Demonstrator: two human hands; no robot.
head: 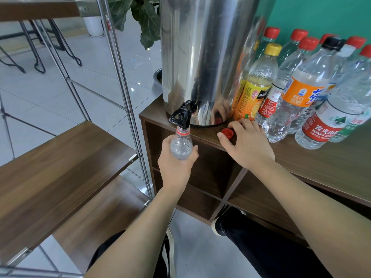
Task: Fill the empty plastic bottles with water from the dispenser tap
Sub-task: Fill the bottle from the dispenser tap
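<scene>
A: Two hands in frame. Left hand point(176, 163), about 6 o'clock of the tap point(181, 115), fingers and thumb wrapped round a clear uncapped bottle point(181, 145). Bottle upright, mouth right under the black tap spout, touching or nearly so; can't tell which.

B: Water level?

A: Some clear water in the lower part, above the fingers. Can't tell if flow is on.

B: Dispenser?

A: Steel dispenser point(204, 57) sits on the brown cabinet point(331, 167) top, near its left corner. Tap sticks out at roughly 7 o'clock of the drum base, overhanging the cabinet edge.

B: Right hand?

A: Right hand point(247, 145) palm down on the cabinet top, at 3 o'clock of the bottle. Fingertips curled on a red cap point(227, 133) lying on the wood just in front of the drum base. Looks like a light pinch on the cap.

B: Other bottles?

A: Cluster at 3 o'clock of the dispenser, all capped, standing on the cabinet top. Yellow-capped juice bottle point(259, 81) is next to the drum. Then an orange-label bottle point(301, 91) with black cap, and a red-label water bottle point(329, 121) at far right. More red-capped ones behind.

B: Far left?

A: Metal-frame rack with wood shelves point(60, 161), at 9 o'clock of the left hand.
</scene>
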